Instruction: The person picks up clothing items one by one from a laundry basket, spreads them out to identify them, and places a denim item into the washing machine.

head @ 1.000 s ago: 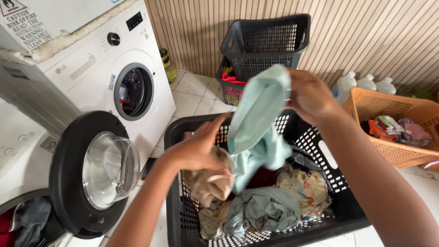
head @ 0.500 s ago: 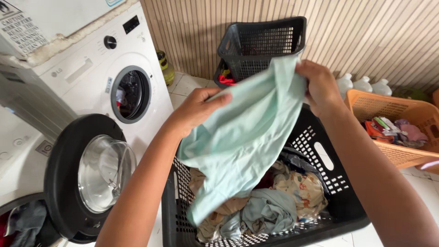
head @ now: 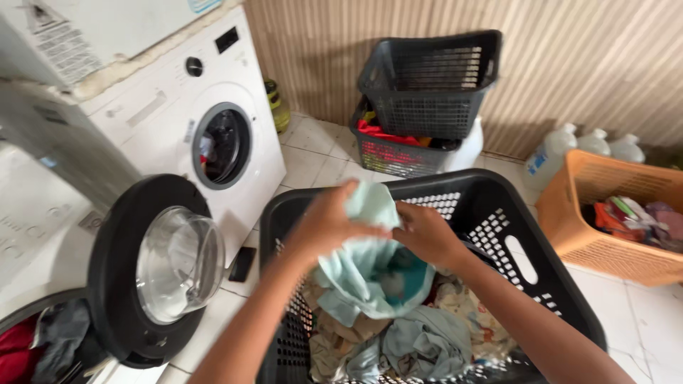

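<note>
Both hands grip a pale mint-green cloth [head: 370, 267] over a black perforated laundry basket [head: 512, 235]. My left hand [head: 329, 220] pinches the cloth's upper edge at the left. My right hand [head: 427, 233] holds it just to the right, and the two hands are close together. The cloth hangs bunched down into the basket, above several crumpled garments [head: 420, 341] in beige, grey-blue and a printed pattern.
A white front-loading washer [head: 213, 114] stands at left, its round black-rimmed door [head: 153, 267] swung open. Two stacked black baskets [head: 427, 85] sit by the slatted wall. An orange basket [head: 612, 220] with clothes and white plastic jugs [head: 548, 153] are at right.
The cloth was spread wide and held high between my hands. Now my hands have come together and dropped lower, bunching the cloth over the basket. The view has tilted slightly.
</note>
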